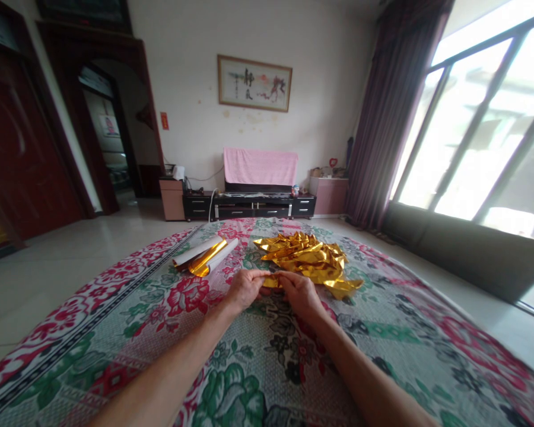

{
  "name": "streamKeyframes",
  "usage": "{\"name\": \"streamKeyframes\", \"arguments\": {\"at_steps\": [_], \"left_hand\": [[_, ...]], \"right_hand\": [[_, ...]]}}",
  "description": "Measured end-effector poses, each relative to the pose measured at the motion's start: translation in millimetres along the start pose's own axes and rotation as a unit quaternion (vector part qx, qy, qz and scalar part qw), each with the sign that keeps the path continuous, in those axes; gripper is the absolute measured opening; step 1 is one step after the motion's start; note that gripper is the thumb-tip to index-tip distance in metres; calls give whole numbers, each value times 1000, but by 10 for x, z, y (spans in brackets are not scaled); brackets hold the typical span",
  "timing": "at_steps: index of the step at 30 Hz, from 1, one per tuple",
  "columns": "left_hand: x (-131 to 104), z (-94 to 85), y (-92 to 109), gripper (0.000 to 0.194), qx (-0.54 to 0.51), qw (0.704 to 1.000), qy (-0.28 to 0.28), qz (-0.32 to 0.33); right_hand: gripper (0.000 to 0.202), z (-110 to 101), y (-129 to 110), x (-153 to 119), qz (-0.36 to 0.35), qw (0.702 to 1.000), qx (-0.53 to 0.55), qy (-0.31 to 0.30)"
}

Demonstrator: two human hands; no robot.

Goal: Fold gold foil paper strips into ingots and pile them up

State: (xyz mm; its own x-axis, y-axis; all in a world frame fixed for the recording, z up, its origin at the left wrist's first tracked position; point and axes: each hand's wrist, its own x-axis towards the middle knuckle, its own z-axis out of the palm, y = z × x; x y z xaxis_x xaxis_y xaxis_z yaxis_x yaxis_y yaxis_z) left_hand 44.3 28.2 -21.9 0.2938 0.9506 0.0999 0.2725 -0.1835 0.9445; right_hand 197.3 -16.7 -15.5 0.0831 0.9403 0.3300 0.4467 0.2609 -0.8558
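Pinches a gold foil piece [271, 281] in left hand [245, 289] and right hand [301, 292] over the patterned cloth [271, 356], near the gold foil heap [311, 259], seemingly mid-fold, and likely needs light, steady finger pressure next.

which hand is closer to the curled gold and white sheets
Left. The left hand is to the right of the curled sheets, apart from them. The right hand is farther right, near the gold pile; both hands hold a gold piece between them.
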Motion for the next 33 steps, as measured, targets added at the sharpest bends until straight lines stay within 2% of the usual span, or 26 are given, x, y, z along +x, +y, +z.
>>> {"name": "streamKeyframes", "arguments": {"at_steps": [5,14,33], "left_hand": [[-1,6,8,37,1,1000,10,-4],[-112,-55,199,36,-64,997,-34,-32],[-10,23,9,36,14,1000,20,19]], "right_hand": [[37,-13,-66,-14,-1,1000,1,-8],[39,-24,-49,-18,0,1000,24,-11],[38,1,-44,-27,14,1000,-13,8]]}}
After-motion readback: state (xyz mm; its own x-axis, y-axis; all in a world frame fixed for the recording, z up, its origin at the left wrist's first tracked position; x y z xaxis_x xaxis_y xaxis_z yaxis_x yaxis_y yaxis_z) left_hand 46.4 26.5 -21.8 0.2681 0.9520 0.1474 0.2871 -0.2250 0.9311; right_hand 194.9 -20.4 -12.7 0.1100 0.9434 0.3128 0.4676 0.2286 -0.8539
